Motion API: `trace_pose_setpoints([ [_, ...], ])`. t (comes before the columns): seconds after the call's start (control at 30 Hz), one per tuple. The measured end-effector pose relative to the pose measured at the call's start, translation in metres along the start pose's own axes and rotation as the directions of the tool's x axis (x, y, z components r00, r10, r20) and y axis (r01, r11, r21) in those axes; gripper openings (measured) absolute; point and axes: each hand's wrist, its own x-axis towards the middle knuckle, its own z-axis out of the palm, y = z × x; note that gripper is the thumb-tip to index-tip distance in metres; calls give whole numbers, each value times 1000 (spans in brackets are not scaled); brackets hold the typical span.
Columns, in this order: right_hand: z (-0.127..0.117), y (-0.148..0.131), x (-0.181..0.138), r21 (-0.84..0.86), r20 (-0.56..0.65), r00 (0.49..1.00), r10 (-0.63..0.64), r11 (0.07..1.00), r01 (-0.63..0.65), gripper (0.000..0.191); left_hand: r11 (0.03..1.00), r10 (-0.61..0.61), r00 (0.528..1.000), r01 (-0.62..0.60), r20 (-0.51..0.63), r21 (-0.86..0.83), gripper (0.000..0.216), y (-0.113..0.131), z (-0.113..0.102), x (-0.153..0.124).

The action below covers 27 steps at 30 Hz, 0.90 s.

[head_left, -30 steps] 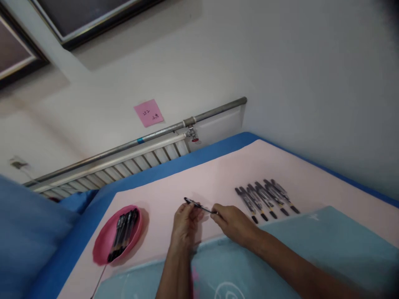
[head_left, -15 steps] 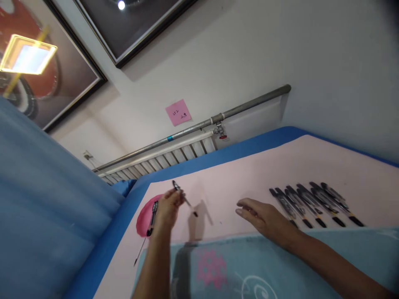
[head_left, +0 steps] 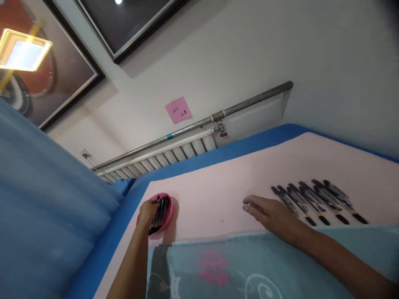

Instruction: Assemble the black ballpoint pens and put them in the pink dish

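At the left, my left hand (head_left: 147, 211) is over the pink basket (head_left: 171, 214). Its fingers are closed at the near side of a heap of black pens (head_left: 162, 211), and they seem to pinch one pen (head_left: 158, 199); most of that pen is hidden. My right hand (head_left: 264, 211) hovers above the pale pink sheet (head_left: 212, 207), its thumb and fingers slightly apart with nothing between them. To its right, several clear and black pens (head_left: 321, 201) lie side by side in a slanted row.
A light blue cloth (head_left: 193, 265) with a pink flower print covers the near edge. Blue table covering (head_left: 249, 144) borders the sheet. Behind are a radiator (head_left: 174, 157), a pipe (head_left: 193, 124) and a wall; a blue curtain (head_left: 46, 207) hangs at the left.
My left hand has moved left with a pen, from above the sheet to the basket. The right hand stays nearly in place, still without anything in it.
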Motion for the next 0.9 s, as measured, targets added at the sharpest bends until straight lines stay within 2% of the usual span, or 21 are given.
trace_pose_setpoints([
  [0.07, -10, 2, 1, -12, -101, 995, 1, 1000, -2, 28, 995, 5, 1000, -4, -11, 99, 10, 6, -3, -3],
  [0.13, -23, 6, 1, -30, -257, 966, 12, 999, -20, 26, 989, 43, 999, -41, -13, 141, 16, 18, -3, -9],
  [0.2, -39, 13, 0, -21, -424, 903, 76, 995, -94, 24, 982, 107, 994, -104, -8, 155, 24, 37, 6, -20],
  [0.23, -47, 17, -1, -17, -495, 862, 108, 991, -134, 24, 971, 185, 983, -181, -9, 156, 28, 48, 13, -28],
  [0.27, -54, 21, -1, -25, -549, 826, 129, 985, -170, 24, 963, 251, 968, -252, 29, 99, 31, 62, 23, -38],
  [0.3, -60, 25, -2, -47, -568, 811, 143, 978, -205, 24, 950, 309, 945, -311, 104, -4, 33, 76, 35, -50],
  [0.33, -64, 29, -3, -104, -553, 819, 151, 963, -248, 24, 937, 347, 922, -330, 173, -117, 32, 91, 48, -63],
  [0.4, -67, 34, -5, -292, -442, 880, 176, 899, -326, 24, 906, 407, 854, -333, 324, -261, 30, 121, 75, -91],
  [0.47, -64, 37, -5, -459, -315, 924, 218, 817, -349, 23, 872, 464, 793, -330, 395, -361, 27, 146, 102, -116],
  [0.53, -59, 37, -6, -522, -246, 936, 251, 780, -346, 21, 848, 493, 762, -314, 420, -426, 25, 161, 125, -135],
  [0.6, -54, 35, -6, -550, -205, 937, 281, 759, -348, 19, 829, 511, 749, -299, 422, -472, 24, 165, 143, -145],
  [0.7, -49, 31, -7, -587, -147, 933, 329, 730, -350, 18, 803, 508, 765, -254, 395, -540, 24, 158, 162, -151],
  [0.9, -37, 17, -10, -647, -58, 925, 376, 692, -321, 21, 768, 492, 780, -178, 388, -616, 25, 142, 174, -149],
])
